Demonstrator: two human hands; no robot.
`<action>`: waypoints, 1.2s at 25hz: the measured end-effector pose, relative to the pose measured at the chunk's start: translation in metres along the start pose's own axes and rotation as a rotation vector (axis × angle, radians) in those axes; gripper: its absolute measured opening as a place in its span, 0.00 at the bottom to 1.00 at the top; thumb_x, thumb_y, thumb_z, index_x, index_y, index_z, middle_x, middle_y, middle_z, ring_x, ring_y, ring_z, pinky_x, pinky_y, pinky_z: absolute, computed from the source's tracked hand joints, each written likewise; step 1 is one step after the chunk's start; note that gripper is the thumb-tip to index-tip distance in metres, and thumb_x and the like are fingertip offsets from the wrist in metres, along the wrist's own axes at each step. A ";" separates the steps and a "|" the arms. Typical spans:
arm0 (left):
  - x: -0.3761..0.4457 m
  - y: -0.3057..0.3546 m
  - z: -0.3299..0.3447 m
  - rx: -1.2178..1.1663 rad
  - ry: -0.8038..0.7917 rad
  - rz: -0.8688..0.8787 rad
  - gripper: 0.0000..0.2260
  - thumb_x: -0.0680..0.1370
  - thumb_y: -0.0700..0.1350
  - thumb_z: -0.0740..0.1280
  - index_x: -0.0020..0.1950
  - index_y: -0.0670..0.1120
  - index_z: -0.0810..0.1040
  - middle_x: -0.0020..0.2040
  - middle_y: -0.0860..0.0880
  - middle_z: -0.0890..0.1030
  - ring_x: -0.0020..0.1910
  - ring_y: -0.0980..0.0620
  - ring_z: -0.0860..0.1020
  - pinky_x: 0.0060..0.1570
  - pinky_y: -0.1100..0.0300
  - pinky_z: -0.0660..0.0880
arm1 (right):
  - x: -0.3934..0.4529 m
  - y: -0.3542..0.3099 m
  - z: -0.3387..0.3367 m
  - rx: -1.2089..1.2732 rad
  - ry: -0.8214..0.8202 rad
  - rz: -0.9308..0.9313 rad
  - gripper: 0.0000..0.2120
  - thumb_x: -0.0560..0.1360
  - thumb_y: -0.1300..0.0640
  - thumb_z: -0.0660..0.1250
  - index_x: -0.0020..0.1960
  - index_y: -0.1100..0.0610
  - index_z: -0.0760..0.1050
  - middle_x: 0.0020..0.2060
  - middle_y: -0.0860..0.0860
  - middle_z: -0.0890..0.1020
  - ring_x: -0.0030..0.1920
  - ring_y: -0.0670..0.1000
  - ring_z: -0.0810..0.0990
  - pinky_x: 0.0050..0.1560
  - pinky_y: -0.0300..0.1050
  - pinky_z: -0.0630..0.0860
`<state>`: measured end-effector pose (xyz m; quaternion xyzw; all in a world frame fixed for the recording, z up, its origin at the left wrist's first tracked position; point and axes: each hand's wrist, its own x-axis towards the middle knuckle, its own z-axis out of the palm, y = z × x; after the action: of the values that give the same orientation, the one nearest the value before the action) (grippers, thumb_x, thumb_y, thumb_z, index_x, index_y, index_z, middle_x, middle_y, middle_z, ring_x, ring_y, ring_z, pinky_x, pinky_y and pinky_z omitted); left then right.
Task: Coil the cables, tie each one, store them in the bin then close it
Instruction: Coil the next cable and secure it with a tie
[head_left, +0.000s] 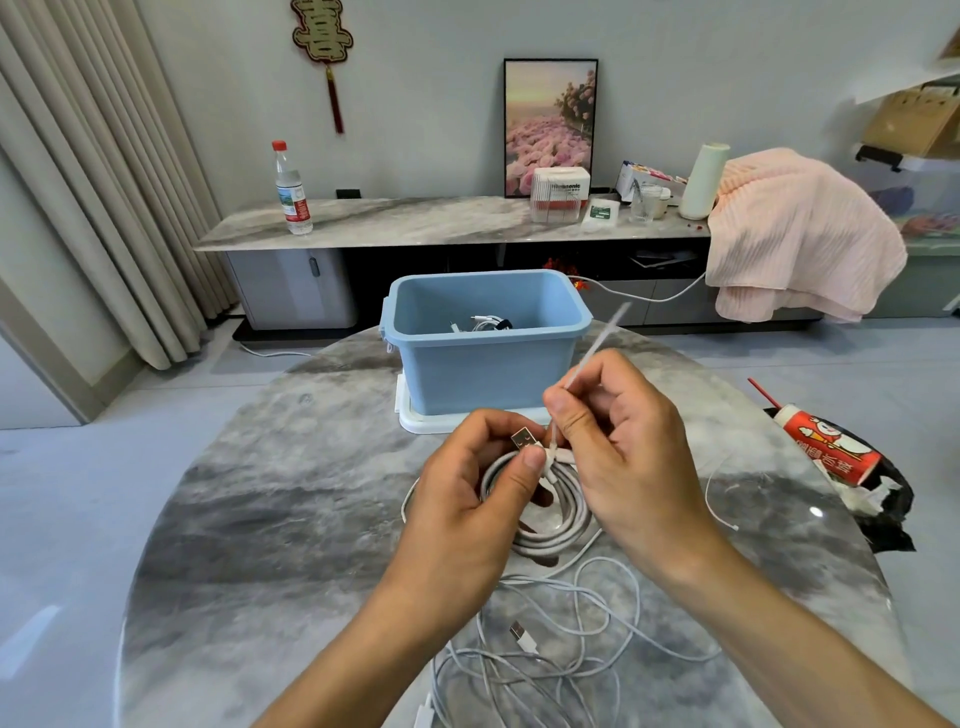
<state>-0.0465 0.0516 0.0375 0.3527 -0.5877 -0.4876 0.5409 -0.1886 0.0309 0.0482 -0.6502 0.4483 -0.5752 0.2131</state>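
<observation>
Loose white cables (550, 654) lie tangled on the near edge of a round marble tabletop (270, 519), one USB plug (521, 635) face up among the loops. Just beyond them a person's two bare hands meet above the tabletop. The left hand (467, 499) grips a coil (550, 514) of white cable, thumb pressed on the bundle where a USB plug pokes up beside it; the coil hangs partly under the palm and reaches down toward the tangle. The right hand (618, 457) pinches a thin white tie (597, 348) between thumb and forefinger, its other fingers curled. The tie wraps the coil at the left thumb, and its free end, blurred, slants up and to the right past the bin's corner. A thin white cable (719, 499) lies on the tabletop to the right of the hands.

Behind the hands a light blue bin (488, 364) stands open on its white lid (431, 421), with white cables (483, 325) already lying in the bottom. At the right edge of the tabletop a red-and-white paper cup (826, 452) with a red straw lies tilted on a black bag (888, 514).

Farther back a long marble sideboard (415, 221) carries a water bottle (292, 189), a framed flower picture (550, 127), a white box (560, 193) and a pale cylinder (704, 179); a pink blanket (800, 234) drapes its right end. Curtains (93, 171) hang at left, and a red knot ornament (324, 47) on the wall.
</observation>
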 end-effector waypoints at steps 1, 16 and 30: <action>-0.001 0.003 0.001 -0.071 0.011 -0.077 0.06 0.76 0.42 0.71 0.49 0.42 0.77 0.42 0.45 0.82 0.37 0.49 0.78 0.35 0.57 0.77 | -0.001 0.001 0.001 0.011 0.008 0.014 0.08 0.78 0.60 0.68 0.42 0.57 0.72 0.30 0.49 0.78 0.32 0.51 0.78 0.37 0.53 0.76; 0.007 0.017 -0.004 0.010 0.084 -0.435 0.08 0.75 0.43 0.69 0.38 0.48 0.86 0.32 0.49 0.79 0.28 0.53 0.74 0.28 0.56 0.74 | -0.006 0.002 0.013 0.169 -0.030 0.178 0.08 0.76 0.63 0.71 0.40 0.60 0.75 0.32 0.55 0.79 0.33 0.51 0.78 0.35 0.48 0.78; 0.005 -0.002 -0.005 -0.173 0.096 -0.360 0.15 0.68 0.44 0.76 0.55 0.45 0.82 0.40 0.47 0.83 0.34 0.53 0.79 0.34 0.55 0.79 | 0.000 -0.006 0.009 0.410 0.155 0.436 0.07 0.75 0.63 0.71 0.39 0.58 0.77 0.31 0.52 0.80 0.34 0.47 0.79 0.37 0.39 0.78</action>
<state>-0.0425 0.0455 0.0366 0.4271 -0.4444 -0.6078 0.5006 -0.1780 0.0318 0.0512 -0.4365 0.4666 -0.6423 0.4233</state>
